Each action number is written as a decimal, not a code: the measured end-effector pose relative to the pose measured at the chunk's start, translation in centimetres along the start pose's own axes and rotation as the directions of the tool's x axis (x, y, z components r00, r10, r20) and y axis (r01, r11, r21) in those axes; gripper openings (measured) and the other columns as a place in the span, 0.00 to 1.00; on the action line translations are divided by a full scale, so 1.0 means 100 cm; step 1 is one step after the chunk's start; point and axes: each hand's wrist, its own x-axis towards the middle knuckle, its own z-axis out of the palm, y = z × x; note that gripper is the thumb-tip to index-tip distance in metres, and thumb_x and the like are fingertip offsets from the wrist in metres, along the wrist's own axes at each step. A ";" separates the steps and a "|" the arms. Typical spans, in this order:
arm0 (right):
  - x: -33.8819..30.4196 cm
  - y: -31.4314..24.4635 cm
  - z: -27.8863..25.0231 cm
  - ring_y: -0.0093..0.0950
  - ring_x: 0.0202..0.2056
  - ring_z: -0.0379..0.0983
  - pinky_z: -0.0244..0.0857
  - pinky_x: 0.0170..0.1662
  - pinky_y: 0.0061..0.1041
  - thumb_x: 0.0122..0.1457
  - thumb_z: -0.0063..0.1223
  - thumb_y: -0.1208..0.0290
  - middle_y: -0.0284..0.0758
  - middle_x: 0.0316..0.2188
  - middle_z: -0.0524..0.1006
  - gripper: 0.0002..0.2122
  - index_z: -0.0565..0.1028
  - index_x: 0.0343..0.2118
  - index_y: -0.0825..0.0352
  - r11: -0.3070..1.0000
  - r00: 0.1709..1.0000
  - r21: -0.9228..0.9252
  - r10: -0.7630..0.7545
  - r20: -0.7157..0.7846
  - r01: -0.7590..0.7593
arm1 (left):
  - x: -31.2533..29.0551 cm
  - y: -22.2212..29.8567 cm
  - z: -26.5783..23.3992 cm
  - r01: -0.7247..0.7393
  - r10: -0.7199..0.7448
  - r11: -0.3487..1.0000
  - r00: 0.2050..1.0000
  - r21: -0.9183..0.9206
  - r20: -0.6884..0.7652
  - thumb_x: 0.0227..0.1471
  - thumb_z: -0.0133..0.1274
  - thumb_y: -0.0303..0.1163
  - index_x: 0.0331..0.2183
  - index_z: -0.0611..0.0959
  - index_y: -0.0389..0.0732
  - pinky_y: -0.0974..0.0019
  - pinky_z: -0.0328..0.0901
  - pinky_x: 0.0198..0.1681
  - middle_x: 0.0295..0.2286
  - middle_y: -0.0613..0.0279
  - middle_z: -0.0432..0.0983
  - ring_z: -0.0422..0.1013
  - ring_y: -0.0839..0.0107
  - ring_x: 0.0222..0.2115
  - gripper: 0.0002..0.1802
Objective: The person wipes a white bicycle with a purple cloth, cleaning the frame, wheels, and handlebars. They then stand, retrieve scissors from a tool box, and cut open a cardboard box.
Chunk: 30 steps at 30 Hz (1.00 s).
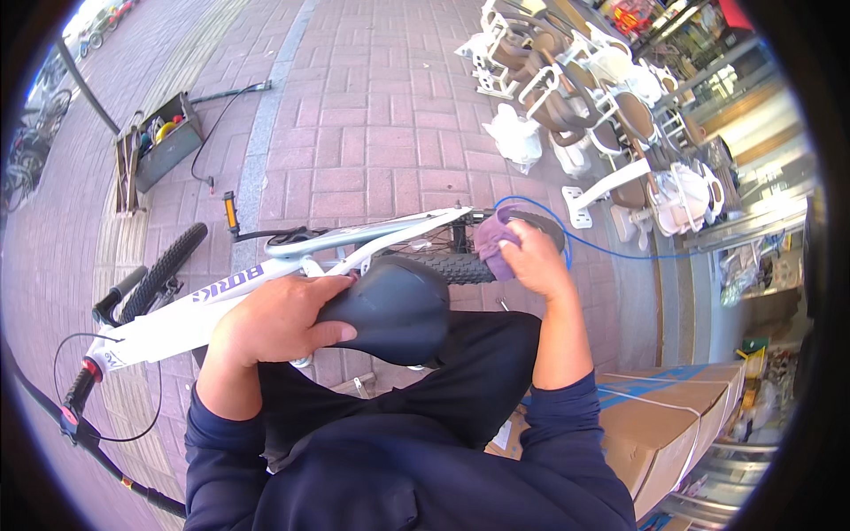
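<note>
A white bicycle frame (199, 317) with purple lettering stretches across in front of me, its handlebar end toward the left. My left hand (276, 320) is closed around the narrow nose of the black saddle (403, 305), thumb on the near side. At the right, my right hand (538, 258) grips a bunched purple cloth (498, 241) against the knobby rear tyre (453, 269). The cloth hides part of the tyre, and whether it presses on the rim I cannot tell. A pedal with an orange reflector (231, 212) sticks out on the far side.
A grey toolbox (168, 146) stands far left on the brick paving. Several white-and-brown child seats (575, 97) are piled far right. A blue hose (611, 250) runs from near the rear wheel to the right. Cardboard boxes (660, 425) lie beside me at the near right.
</note>
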 end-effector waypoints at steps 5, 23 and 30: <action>0.056 -0.073 -0.002 0.23 0.32 0.71 0.67 0.39 0.27 0.60 0.56 0.73 0.37 0.29 0.77 0.07 0.75 0.39 0.70 0.985 0.968 0.163 -0.094 0.233 0.056 | 0.008 -0.030 0.003 -0.140 0.143 0.966 0.990 -0.216 -0.003 0.50 0.66 0.39 0.51 0.79 0.32 0.55 0.70 0.46 0.42 0.41 0.80 0.77 0.44 0.41 0.30; 0.155 -0.150 0.179 0.42 0.39 0.81 0.72 0.42 0.39 0.56 0.60 0.68 0.46 0.34 0.82 0.12 0.77 0.40 0.68 0.966 0.691 -0.058 -0.138 0.710 0.253 | 0.015 -0.080 0.028 -0.341 0.320 0.807 0.939 -0.481 -0.129 0.48 0.64 0.42 0.47 0.80 0.31 0.50 0.68 0.55 0.53 0.43 0.74 0.71 0.42 0.53 0.29; 0.154 -0.100 0.207 0.43 0.56 0.72 0.67 0.56 0.36 0.55 0.58 0.76 0.46 0.55 0.75 0.12 0.78 0.43 0.69 0.918 0.531 0.200 -0.365 0.765 0.343 | 0.019 -0.075 0.026 -0.286 0.288 0.824 0.955 -0.488 -0.073 0.45 0.64 0.39 0.39 0.79 0.31 0.50 0.70 0.49 0.48 0.46 0.76 0.72 0.45 0.50 0.24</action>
